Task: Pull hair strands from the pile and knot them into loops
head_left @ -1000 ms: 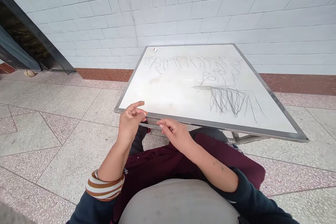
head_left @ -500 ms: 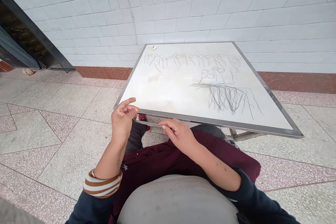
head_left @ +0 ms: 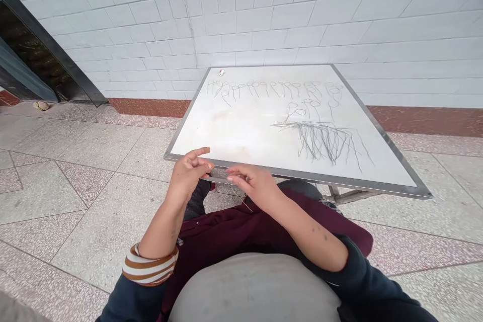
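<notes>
My left hand (head_left: 188,173) is at the table's near edge, thumb and fingertips pinched on a thin wire (head_left: 240,196). Just to its right, my right hand (head_left: 254,183) is closed, its thumb and index finger pinching the same wire close to the left fingertips. The wire's tail curves down over my dark red trousers. On the table (head_left: 230,136), a bundle of loose dark wires (head_left: 326,141) lies fanned out at the right. Several wires bent into loops with tails (head_left: 277,88) lie in a row along the far side.
A small red and white object (head_left: 222,73) lies at the far left table corner. The table has a grey metal rim and stands against a white tiled wall (head_left: 264,25). A dark doorway (head_left: 33,55) is at the left. A grey rounded shape (head_left: 252,287) covers my lap.
My hands have come closer together, the left moving right. The wire's tail now shows below the right hand. The view has tilted slightly upward.
</notes>
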`<action>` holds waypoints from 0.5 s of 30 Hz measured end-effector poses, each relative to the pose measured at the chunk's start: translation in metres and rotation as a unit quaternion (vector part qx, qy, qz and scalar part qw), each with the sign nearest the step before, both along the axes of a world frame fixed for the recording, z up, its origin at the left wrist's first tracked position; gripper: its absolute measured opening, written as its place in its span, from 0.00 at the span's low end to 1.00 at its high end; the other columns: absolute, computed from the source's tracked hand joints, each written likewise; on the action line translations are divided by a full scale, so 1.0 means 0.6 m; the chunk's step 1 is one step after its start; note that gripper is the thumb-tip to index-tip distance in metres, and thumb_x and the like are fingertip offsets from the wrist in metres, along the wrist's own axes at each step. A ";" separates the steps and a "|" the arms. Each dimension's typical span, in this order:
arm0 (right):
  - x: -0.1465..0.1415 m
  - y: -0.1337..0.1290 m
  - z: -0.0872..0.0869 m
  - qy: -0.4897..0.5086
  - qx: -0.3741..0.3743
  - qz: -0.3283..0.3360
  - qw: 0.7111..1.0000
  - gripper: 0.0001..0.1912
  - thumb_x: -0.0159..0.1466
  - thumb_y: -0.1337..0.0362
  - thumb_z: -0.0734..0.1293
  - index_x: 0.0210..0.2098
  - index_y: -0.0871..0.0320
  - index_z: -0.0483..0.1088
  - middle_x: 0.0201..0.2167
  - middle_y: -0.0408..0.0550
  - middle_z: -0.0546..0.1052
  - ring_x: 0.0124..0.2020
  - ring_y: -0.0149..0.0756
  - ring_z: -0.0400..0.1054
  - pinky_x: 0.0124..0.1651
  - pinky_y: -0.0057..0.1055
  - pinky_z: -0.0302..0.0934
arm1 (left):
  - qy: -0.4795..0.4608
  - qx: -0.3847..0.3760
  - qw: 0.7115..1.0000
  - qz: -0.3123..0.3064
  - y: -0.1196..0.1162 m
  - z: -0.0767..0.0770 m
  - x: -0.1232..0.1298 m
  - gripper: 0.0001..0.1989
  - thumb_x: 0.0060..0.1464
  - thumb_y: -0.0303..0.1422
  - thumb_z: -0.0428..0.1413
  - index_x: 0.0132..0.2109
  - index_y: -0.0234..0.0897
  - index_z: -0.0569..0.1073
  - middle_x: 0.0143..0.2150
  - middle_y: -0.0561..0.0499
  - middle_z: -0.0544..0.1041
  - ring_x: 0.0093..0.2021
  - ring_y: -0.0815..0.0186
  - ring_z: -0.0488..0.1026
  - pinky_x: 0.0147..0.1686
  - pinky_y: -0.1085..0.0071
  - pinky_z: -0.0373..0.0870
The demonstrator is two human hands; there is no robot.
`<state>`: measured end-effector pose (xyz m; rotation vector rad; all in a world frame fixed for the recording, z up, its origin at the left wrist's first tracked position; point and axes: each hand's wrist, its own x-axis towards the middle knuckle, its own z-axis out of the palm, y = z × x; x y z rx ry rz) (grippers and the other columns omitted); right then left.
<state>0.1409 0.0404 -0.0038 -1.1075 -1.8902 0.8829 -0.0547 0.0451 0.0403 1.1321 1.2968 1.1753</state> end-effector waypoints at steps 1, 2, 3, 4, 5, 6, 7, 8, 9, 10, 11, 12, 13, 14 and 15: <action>-0.010 0.000 0.002 0.006 -0.008 0.010 1.000 0.07 0.64 0.61 0.64 0.38 0.52 0.74 0.34 0.43 0.79 0.33 0.35 0.72 0.37 0.30 0.63 | -0.004 -0.007 1.000 -0.015 -0.001 -0.002 0.009 0.27 0.39 0.32 0.65 0.50 0.33 0.74 0.26 0.53 0.76 0.26 0.68 0.71 0.27 0.72 0.67; -0.017 0.000 0.001 0.011 -0.018 0.011 1.000 0.07 0.64 0.61 0.64 0.37 0.53 0.74 0.31 0.43 0.79 0.31 0.34 0.71 0.35 0.29 0.62 | -0.006 -0.011 1.000 -0.026 -0.001 -0.004 0.016 0.28 0.39 0.32 0.65 0.51 0.33 0.74 0.26 0.52 0.76 0.27 0.67 0.72 0.28 0.72 0.67; -0.021 0.001 -0.001 0.017 -0.033 0.004 0.999 0.07 0.63 0.61 0.63 0.35 0.53 0.74 0.28 0.42 0.78 0.27 0.33 0.70 0.32 0.28 0.61 | -0.005 -0.011 0.999 -0.036 -0.001 -0.005 0.020 0.29 0.40 0.33 0.65 0.52 0.34 0.73 0.27 0.52 0.77 0.29 0.67 0.73 0.29 0.72 0.68; -0.022 0.001 -0.004 0.026 -0.052 -0.008 0.998 0.07 0.63 0.61 0.63 0.33 0.54 0.73 0.26 0.41 0.77 0.23 0.31 0.67 0.29 0.28 0.60 | -0.001 -0.009 0.999 -0.042 -0.001 -0.006 0.021 0.29 0.41 0.33 0.65 0.53 0.35 0.72 0.28 0.51 0.77 0.30 0.66 0.74 0.30 0.72 0.68; -0.020 0.003 -0.008 0.038 -0.076 -0.020 0.996 0.08 0.63 0.60 0.63 0.32 0.54 0.72 0.25 0.41 0.76 0.20 0.29 0.64 0.26 0.27 0.59 | 0.005 -0.006 0.999 -0.047 0.000 -0.008 0.020 0.30 0.42 0.34 0.65 0.54 0.35 0.72 0.30 0.51 0.78 0.32 0.65 0.74 0.31 0.71 0.69; -0.016 0.005 -0.010 0.057 -0.104 -0.032 0.992 0.08 0.62 0.59 0.63 0.32 0.54 0.72 0.24 0.40 0.76 0.18 0.28 0.61 0.24 0.26 0.57 | 0.012 -0.003 0.999 -0.048 0.001 -0.010 0.016 0.29 0.43 0.35 0.64 0.55 0.36 0.71 0.32 0.50 0.78 0.33 0.65 0.75 0.32 0.71 0.69; -0.011 0.007 -0.013 0.080 -0.131 -0.040 0.987 0.09 0.62 0.57 0.63 0.32 0.55 0.71 0.24 0.40 0.75 0.16 0.27 0.59 0.22 0.26 0.56 | 0.018 0.000 0.999 -0.044 0.002 -0.012 0.012 0.28 0.45 0.37 0.64 0.55 0.37 0.71 0.34 0.48 0.79 0.35 0.64 0.75 0.33 0.71 0.70; -0.005 0.009 -0.015 0.106 -0.156 -0.044 0.981 0.10 0.61 0.56 0.64 0.33 0.55 0.70 0.24 0.40 0.75 0.16 0.26 0.57 0.21 0.26 0.55 | 0.021 0.002 0.999 -0.036 0.002 -0.016 0.008 0.27 0.47 0.38 0.63 0.55 0.38 0.71 0.37 0.47 0.79 0.36 0.64 0.75 0.34 0.70 0.70; 0.000 0.012 -0.018 0.133 -0.174 -0.046 0.975 0.11 0.61 0.55 0.64 0.33 0.56 0.70 0.24 0.40 0.75 0.16 0.26 0.57 0.21 0.25 0.55 | 0.020 0.004 0.999 -0.026 0.002 -0.020 0.004 0.27 0.49 0.40 0.61 0.55 0.38 0.70 0.39 0.46 0.79 0.37 0.64 0.76 0.35 0.70 0.71; 0.005 0.016 -0.020 0.160 -0.186 -0.046 0.968 0.12 0.60 0.54 0.64 0.33 0.56 0.69 0.25 0.41 0.74 0.16 0.25 0.56 0.20 0.25 0.55 | 0.016 0.003 1.000 -0.018 0.002 -0.025 0.002 0.26 0.50 0.42 0.60 0.56 0.38 0.70 0.41 0.45 0.79 0.38 0.64 0.76 0.36 0.69 0.71; 0.009 0.020 -0.023 0.185 -0.191 -0.047 0.963 0.12 0.60 0.53 0.65 0.33 0.56 0.69 0.25 0.41 0.74 0.16 0.25 0.56 0.20 0.24 0.55 | 0.009 0.000 1.000 -0.013 0.002 -0.031 0.000 0.27 0.51 0.43 0.59 0.56 0.38 0.70 0.42 0.45 0.79 0.38 0.64 0.76 0.36 0.69 0.72; 0.013 0.025 -0.027 0.205 -0.192 -0.047 0.958 0.13 0.60 0.53 0.65 0.33 0.57 0.69 0.25 0.41 0.74 0.16 0.25 0.56 0.20 0.24 0.54 | 0.002 -0.004 1.000 -0.010 0.001 -0.037 -0.001 0.27 0.51 0.44 0.59 0.57 0.38 0.69 0.42 0.44 0.79 0.39 0.64 0.76 0.36 0.68 0.72; 0.016 0.032 -0.032 0.218 -0.191 -0.050 0.956 0.14 0.60 0.52 0.64 0.34 0.57 0.68 0.25 0.41 0.73 0.17 0.24 0.56 0.20 0.24 0.54 | -0.005 -0.012 1.000 -0.009 0.000 -0.044 0.000 0.29 0.51 0.44 0.60 0.57 0.38 0.68 0.42 0.44 0.79 0.38 0.64 0.76 0.36 0.68 0.72; 0.020 0.040 -0.037 0.215 -0.187 -0.060 0.957 0.14 0.60 0.52 0.64 0.34 0.57 0.68 0.26 0.41 0.73 0.17 0.24 0.56 0.20 0.23 0.54 | -0.010 -0.020 1.000 -0.008 -0.001 -0.050 0.000 0.30 0.50 0.44 0.60 0.58 0.37 0.68 0.42 0.44 0.79 0.38 0.64 0.76 0.36 0.69 0.73; 0.024 0.051 -0.043 0.200 -0.182 -0.076 0.960 0.15 0.61 0.52 0.63 0.35 0.57 0.67 0.26 0.42 0.74 0.17 0.24 0.56 0.21 0.23 0.55 | -0.013 -0.030 0.999 -0.007 -0.003 -0.056 0.000 0.32 0.49 0.45 0.61 0.58 0.37 0.67 0.42 0.44 0.79 0.38 0.64 0.76 0.35 0.69 0.73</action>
